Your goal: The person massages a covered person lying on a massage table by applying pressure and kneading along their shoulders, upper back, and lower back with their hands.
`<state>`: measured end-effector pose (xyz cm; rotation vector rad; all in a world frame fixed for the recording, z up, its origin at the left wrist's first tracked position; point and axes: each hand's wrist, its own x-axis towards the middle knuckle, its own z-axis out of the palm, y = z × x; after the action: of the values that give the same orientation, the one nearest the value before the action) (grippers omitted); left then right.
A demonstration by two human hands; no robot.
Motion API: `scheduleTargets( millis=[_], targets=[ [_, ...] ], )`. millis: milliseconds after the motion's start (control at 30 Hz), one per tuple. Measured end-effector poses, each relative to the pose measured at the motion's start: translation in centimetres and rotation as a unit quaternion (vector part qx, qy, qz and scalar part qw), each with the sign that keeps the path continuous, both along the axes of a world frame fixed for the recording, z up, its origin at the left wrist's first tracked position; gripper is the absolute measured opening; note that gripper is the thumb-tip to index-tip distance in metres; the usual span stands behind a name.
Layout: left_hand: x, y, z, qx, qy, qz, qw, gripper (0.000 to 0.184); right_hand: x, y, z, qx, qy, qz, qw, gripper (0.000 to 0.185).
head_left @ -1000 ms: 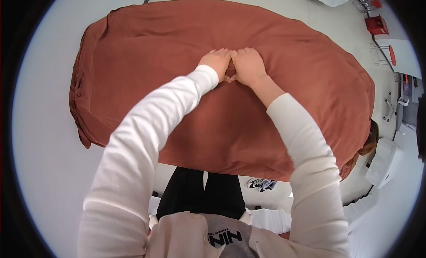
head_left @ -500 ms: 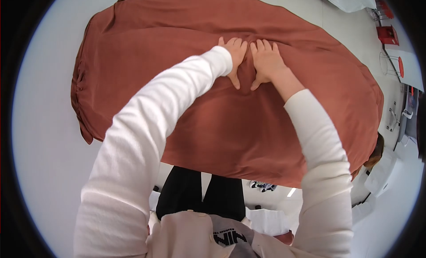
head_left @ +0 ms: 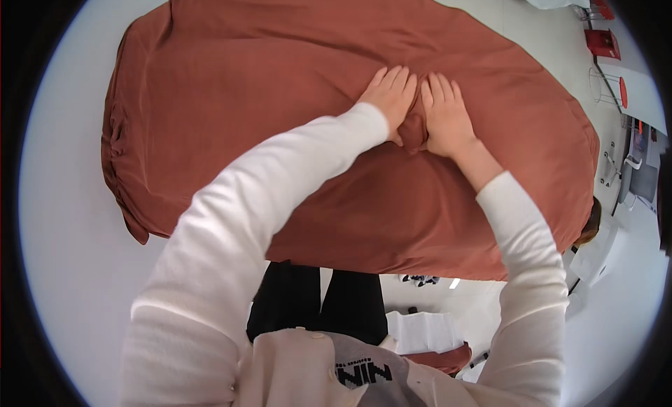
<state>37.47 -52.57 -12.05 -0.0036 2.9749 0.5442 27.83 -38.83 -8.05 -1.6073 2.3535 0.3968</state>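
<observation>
A large rust-red sheet (head_left: 231, 113) is draped over a long raised shape. My left hand (head_left: 389, 97) lies on the sheet near its middle, fingers stretched out and pointing away from me. Beside it, my right hand (head_left: 446, 120) rests the same way, also with fingers extended. Between the two hands the cloth rises in a small bunched fold, and creases run outward from it. My left thumb tip shows by the fold; my right thumb is partly hidden by the cloth. What lies beneath the sheet is covered.
Brown hair (head_left: 591, 221) shows at the sheet's right end. Beyond it, along the right wall, are a red box (head_left: 603, 44), a red-topped stool (head_left: 622, 92) and a grey chair (head_left: 640, 179). Patterned shoes (head_left: 420, 280) sit on the floor below the sheet's near edge.
Both hands have shifted slightly right and toward me in the view. They have pushed the cloth between them into a taller fold, and the thumbs are less visible.
</observation>
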Motion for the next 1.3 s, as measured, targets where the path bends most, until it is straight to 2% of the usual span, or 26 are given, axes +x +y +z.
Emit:
scheduleTargets(
  millis=[33, 67, 100, 167, 233, 333, 400, 433, 500, 533, 567, 633, 667, 700, 767, 800, 867, 900, 967, 1033, 1100, 1167, 1200, 1233, 1300],
  targets=[
    [-0.8, 0.2, 0.7, -0.041, -0.036, 0.032, 0.998, 0.120, -0.1, -1.2, 0.2, 0.036, 0.041, -0.008, 0.998, 0.114],
    [-2.0, 0.0, 1.0, -0.046, -0.090, 0.032, 0.994, 0.130, -0.7, -2.4, 0.9, 0.122, 0.051, 0.011, 0.991, 0.130],
    [-2.7, -0.2, 1.5, -0.045, -0.092, 0.030, 0.994, 0.130, -1.0, -2.8, 0.9, 0.124, 0.048, 0.010, 0.991, 0.130],
    [-4.2, -0.8, 2.6, -0.038, -0.196, 0.022, 0.980, 0.134, -2.2, -3.7, 1.4, 0.183, 0.030, 0.020, 0.983, 0.134],
    [-4.5, -1.0, 2.5, -0.040, -0.193, 0.027, 0.980, 0.135, -2.3, -4.2, 1.4, 0.200, 0.036, 0.007, 0.979, 0.135],
    [-4.3, -1.2, 2.5, -0.029, -0.198, 0.033, 0.979, 0.126, -2.1, -3.5, 1.2, 0.160, 0.032, -0.005, 0.987, 0.129],
    [-3.6, -1.6, 2.8, 0.039, -0.204, 0.009, 0.978, 0.116, -2.2, -2.3, 1.1, 0.052, -0.019, -0.013, 0.998, 0.110],
    [-2.8, -1.4, 2.7, 0.038, -0.202, 0.008, 0.979, 0.116, -1.8, -2.0, 1.5, 0.051, -0.016, -0.014, 0.998, 0.110],
    [-0.5, -1.0, 2.3, 0.049, -0.062, 0.011, 0.997, 0.101, -0.8, -1.3, 2.4, 0.033, -0.029, -0.026, 0.999, 0.088],
    [0.3, -0.9, 1.8, 0.050, -0.036, 0.004, 0.998, 0.095, -0.4, -0.3, 2.1, -0.022, -0.031, -0.024, 0.999, 0.077],
    [0.8, -1.2, 1.3, 0.046, -0.032, 0.005, 0.998, 0.095, -0.4, 0.5, 1.8, -0.026, -0.026, -0.023, 0.999, 0.077],
    [2.2, -2.3, 1.5, 0.074, 0.018, -0.016, 0.997, 0.096, 0.0, 1.4, 2.0, -0.063, -0.040, -0.021, 0.997, 0.078],
    [3.0, -3.5, 1.6, 0.065, 0.023, -0.012, 0.998, 0.100, 0.1, 1.5, 2.2, -0.037, -0.046, -0.039, 0.998, 0.092],
    [3.4, -5.3, 2.7, 0.065, -0.011, -0.006, 0.998, 0.107, 0.3, 1.7, 2.1, -0.041, -0.047, -0.037, 0.997, 0.092],
    [4.7, -8.6, 2.6, 0.008, -0.046, 0.004, 0.999, 0.113, 0.4, 2.0, 1.7, -0.071, -0.022, -0.038, 0.997, 0.108],
    [5.3, -9.9, 2.1, -0.017, -0.045, 0.000, 0.999, 0.115, 0.3, 1.7, 1.7, -0.073, -0.023, -0.039, 0.996, 0.108],
    [5.9, -10.9, 1.7, -0.058, -0.068, -0.007, 0.996, 0.118, 0.2, 0.7, 2.2, -0.015, -0.018, -0.043, 0.999, 0.115],
    [5.6, -10.1, 2.3, -0.061, -0.068, -0.009, 0.996, 0.118, 0.7, 0.1, 3.0, -0.018, -0.018, -0.045, 0.999, 0.115],
    [4.5, -7.4, 4.8, -0.109, -0.125, 0.091, 0.982, 0.119, 2.1, -1.5, 4.6, 0.003, -0.015, -0.085, 0.996, 0.113],
    [3.5, -5.8, 5.9, -0.085, -0.058, -0.007, 0.995, 0.120, 3.4, -2.3, 4.2, -0.086, -0.053, -0.027, 0.994, 0.111],
    [2.3, -3.6, 2.8, -0.095, -0.119, -0.026, 0.988, 0.119, 4.0, -3.2, 1.4, -0.021, -0.035, -0.047, 0.998, 0.118],
    [0.4, -3.6, 1.8, -0.119, -0.100, -0.021, 0.988, 0.119, 3.3, -4.9, 0.2, -0.010, -0.003, -0.052, 0.999, 0.120],
    [-0.8, -4.3, 1.7, -0.093, -0.131, -0.019, 0.987, 0.117, 2.9, -5.7, -0.4, 0.001, 0.028, -0.055, 0.998, 0.122],
    [-1.5, -4.8, 1.5, -0.065, -0.164, -0.017, 0.984, 0.116, 2.2, -6.5, -0.4, 0.006, 0.019, -0.053, 0.998, 0.122],
    [-2.2, -5.4, 1.0, -0.048, -0.163, -0.018, 0.985, 0.112, 0.1, -8.1, 0.6, 0.106, -0.072, -0.050, 0.991, 0.121]
  ],
)
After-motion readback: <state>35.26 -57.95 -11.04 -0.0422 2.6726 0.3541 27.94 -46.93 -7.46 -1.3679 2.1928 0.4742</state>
